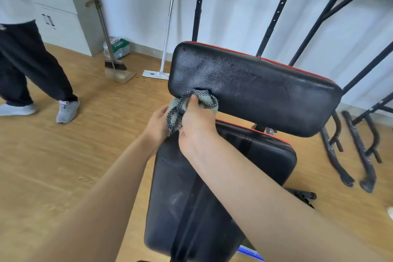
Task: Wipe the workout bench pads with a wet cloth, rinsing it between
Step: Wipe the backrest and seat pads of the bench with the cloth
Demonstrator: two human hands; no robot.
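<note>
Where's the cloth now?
The cloth is mid-frame in the head view, gripped by the left hand and right hand against the upper pad, lower left corner.

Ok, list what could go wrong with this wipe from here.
1. The cloth is bunched between the right hand and left hand at the top pad's lower corner. So little flat contact may leave streaks like those the pad shows.
2. The lower pad has pale smudges, which an unrinsed cloth could spread.
</note>
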